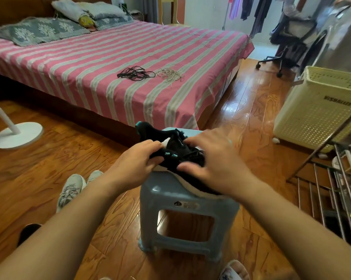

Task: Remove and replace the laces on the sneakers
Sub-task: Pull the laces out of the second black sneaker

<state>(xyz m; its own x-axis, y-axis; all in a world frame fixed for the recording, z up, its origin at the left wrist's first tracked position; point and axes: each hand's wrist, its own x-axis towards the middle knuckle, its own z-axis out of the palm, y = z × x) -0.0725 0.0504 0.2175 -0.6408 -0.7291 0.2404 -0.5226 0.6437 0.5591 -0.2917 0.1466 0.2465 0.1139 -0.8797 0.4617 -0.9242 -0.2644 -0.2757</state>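
Black with teal eyelets and a white sole, one sneaker (171, 147) lies on one blue stool (182, 201). Left hand (137, 160) pinches its upper; right hand (215, 158) fingers spread over the laces. Beyond the fingertips, two lace bundles: black laces (135, 73), beige laces (170, 75). Basket (320, 106) lettering unreadable.

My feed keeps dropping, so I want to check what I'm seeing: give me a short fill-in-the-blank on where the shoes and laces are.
1. The black sneaker under both hands rests on a blue ____.
2. The black laces and beige laces lie loose on the striped ____.
3. The left hand grips the sneaker, and the grey sneakers stand on the ____.

Missing words: stool; bed; floor
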